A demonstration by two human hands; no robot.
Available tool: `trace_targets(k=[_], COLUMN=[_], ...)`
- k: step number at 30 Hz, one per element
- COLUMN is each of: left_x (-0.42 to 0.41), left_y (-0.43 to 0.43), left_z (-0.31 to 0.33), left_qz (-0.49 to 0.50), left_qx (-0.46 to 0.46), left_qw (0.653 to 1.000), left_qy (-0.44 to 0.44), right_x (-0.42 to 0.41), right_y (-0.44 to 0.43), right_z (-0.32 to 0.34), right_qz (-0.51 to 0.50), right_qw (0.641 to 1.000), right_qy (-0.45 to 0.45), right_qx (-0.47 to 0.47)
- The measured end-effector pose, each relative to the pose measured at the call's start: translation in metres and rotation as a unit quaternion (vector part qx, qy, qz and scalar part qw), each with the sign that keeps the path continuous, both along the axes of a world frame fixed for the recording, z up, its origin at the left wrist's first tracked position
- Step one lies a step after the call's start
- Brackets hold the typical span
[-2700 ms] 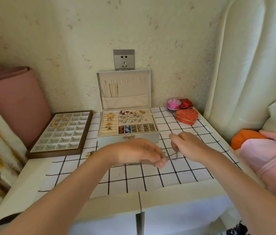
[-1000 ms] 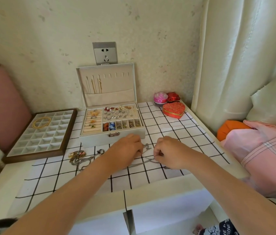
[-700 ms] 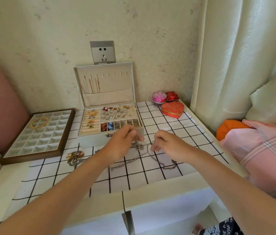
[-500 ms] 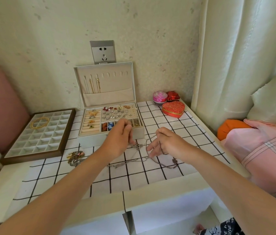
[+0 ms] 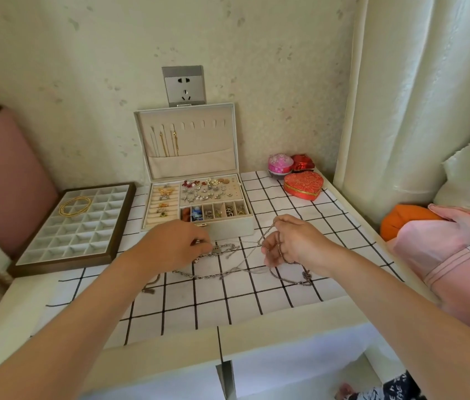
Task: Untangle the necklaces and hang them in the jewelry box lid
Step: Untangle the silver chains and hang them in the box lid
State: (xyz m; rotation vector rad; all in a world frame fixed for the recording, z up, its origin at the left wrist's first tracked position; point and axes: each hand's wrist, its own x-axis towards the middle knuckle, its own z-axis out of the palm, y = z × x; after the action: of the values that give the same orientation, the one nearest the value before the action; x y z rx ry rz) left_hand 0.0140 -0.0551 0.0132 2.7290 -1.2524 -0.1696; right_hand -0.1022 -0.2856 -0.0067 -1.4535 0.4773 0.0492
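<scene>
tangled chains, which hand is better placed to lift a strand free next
Right. The right hand holds a chain loop raised off the cloth; the left hand is low, pinching the tangle near the cloth.

Necklaces (image 5: 202,276), probably tangled, in right hand (image 5: 296,241)

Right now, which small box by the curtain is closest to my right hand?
The patterned red heart-shaped box, nearest your right hand; the round pink box and the shiny red box sit behind it.

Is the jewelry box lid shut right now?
No, the jewelry box lid stands open against the wall, with gold chains hanging inside it.
</scene>
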Motion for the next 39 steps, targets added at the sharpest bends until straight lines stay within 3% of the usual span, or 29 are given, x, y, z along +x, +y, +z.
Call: trace_targets(k=[11,16,19,23,29,39], left_x=[0.008,-0.009,-0.024,-0.046,-0.043,-0.024], left_y=[0.010,-0.008,-0.021,-0.042,-0.050,-0.030], left_z=[0.001,-0.008,-0.015,-0.030,-0.045,-0.041], left_qz=[0.085,0.068,-0.010,-0.114,-0.090,-0.101], left_qx=[0.154,0.067,-0.032,-0.098,-0.089,-0.056], left_qw=[0.984,0.995,0.996,0.987,0.992,0.993], left_qy=[0.008,-0.036,-0.079,-0.060,-0.030,0.034], right_x=[0.005,0.007,0.008,0.006,-0.007,-0.011], right_y=[0.002,0.002,0.000,-0.004,-0.009,-0.013], right_z=[-0.001,-0.009,-0.012,-0.011,-0.007,-0.005], right_qz=[0.051,0.073,0.069,0.086,0.189,0.212], right_qw=[0.969,0.914,0.882,0.841,0.796,0.770], right_qy=[0.011,-0.022,-0.034,-0.024,0.006,-0.002], right_qx=[-0.241,-0.399,-0.465,-0.534,-0.575,-0.601])
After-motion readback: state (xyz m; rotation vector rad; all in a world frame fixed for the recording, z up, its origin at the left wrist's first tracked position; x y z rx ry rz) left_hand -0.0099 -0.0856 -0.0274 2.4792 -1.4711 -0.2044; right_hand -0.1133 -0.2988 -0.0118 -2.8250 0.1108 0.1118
